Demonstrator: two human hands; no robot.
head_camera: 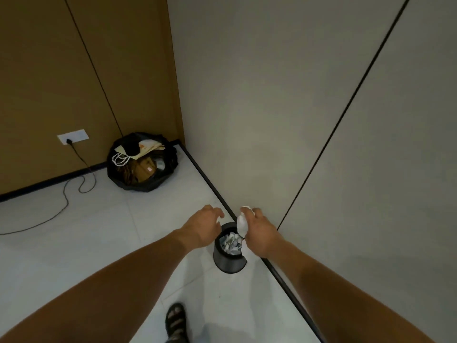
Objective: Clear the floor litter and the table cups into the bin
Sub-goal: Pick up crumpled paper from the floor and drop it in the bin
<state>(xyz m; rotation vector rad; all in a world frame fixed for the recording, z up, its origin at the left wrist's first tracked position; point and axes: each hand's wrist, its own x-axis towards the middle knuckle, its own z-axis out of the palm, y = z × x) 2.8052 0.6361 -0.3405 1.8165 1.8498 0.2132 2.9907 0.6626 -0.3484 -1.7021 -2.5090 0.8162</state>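
Small black bin (228,259) of white scraps on pale floor (99,231), hard against the right wall's dark skirting (205,174), open floor to its left, right hand (261,235) gripping crumpled white litter (241,222) over the bin's mouth, left hand (202,226) alongside, fingers curled, hold unclear.

The left forearm (138,266) and right forearm (311,264) are bare; one foot wears a seemingly black strappy sandal (176,321).

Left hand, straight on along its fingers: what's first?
Probably the white paper gripped by the right hand, just ahead of the left hand over the bin; else the black skirting under the grey wall. Depth unclear.
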